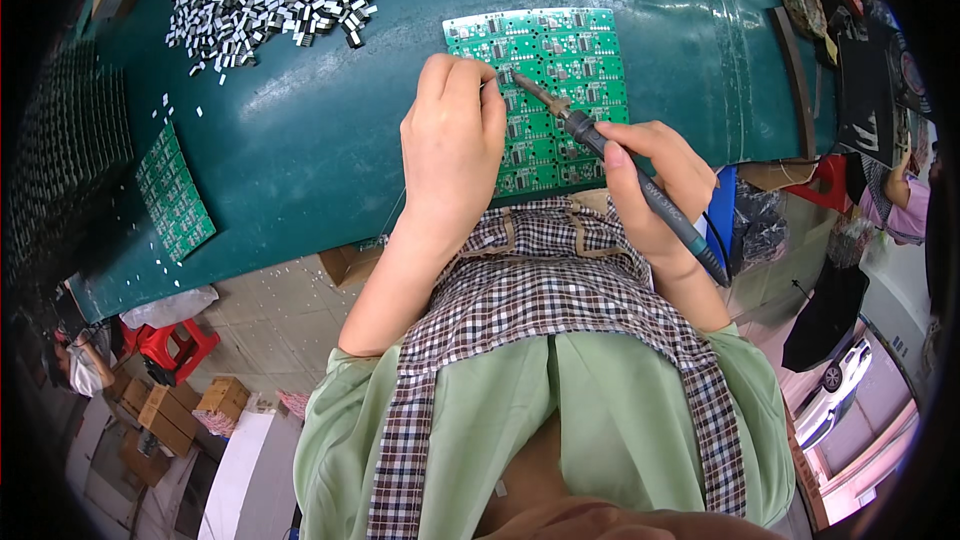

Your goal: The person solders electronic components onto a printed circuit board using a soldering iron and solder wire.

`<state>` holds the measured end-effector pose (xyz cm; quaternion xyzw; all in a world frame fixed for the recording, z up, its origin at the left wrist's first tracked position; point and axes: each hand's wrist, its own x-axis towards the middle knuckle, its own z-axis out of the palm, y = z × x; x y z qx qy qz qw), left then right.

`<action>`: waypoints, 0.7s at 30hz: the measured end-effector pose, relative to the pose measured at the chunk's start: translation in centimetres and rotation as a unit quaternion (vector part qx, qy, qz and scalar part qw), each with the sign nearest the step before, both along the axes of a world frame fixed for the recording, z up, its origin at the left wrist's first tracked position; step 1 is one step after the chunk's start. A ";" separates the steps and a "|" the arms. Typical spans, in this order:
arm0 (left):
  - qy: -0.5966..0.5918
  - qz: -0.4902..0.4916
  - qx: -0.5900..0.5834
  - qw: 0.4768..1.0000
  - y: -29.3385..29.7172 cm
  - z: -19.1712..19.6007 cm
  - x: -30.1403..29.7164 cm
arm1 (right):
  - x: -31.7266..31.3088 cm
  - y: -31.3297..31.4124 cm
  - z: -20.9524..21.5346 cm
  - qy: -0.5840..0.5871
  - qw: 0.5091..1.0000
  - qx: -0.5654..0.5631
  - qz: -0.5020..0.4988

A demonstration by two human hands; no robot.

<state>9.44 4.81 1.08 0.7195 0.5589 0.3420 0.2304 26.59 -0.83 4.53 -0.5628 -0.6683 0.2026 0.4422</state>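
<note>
A green panel of small circuit boards (585,70) lies on the green tabletop in front of me. My right hand (680,165) grips a soldering iron (683,228) by its dark handle, and the iron slants up and left. Its metal tip meets the upper middle of the panel or hovers just over it; I cannot tell which. Close to that tip, my left hand (450,130) has thumb and fingers pinched together over the panel's left side. A thin strand, apparently solder wire (398,206), trails down beside the left wrist; its end in the fingers is hidden.
A heap of small black-and-white components (275,0) covers the table's far left. Another circuit board panel (175,195) lies left, beside dark stacked boards (70,130). A brown bar (795,85) and a tape-like roll (803,6) sit right. Red stools (178,345) stand beyond the table's edge.
</note>
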 end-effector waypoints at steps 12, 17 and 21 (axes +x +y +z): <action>0.061 -0.004 -0.003 0.998 -0.9 0.5 0.0 | -0.1 -1.3 0.4 -0.033 0.999 0.009 0.016; 0.008 0.001 -0.080 0.997 -1.5 1.0 -0.7 | 0.1 -1.7 0.7 -0.013 1.000 -0.002 -0.009; -0.002 -0.012 -0.027 1.000 -1.4 0.4 -0.5 | -0.2 -1.3 0.4 -0.027 1.000 0.010 -0.001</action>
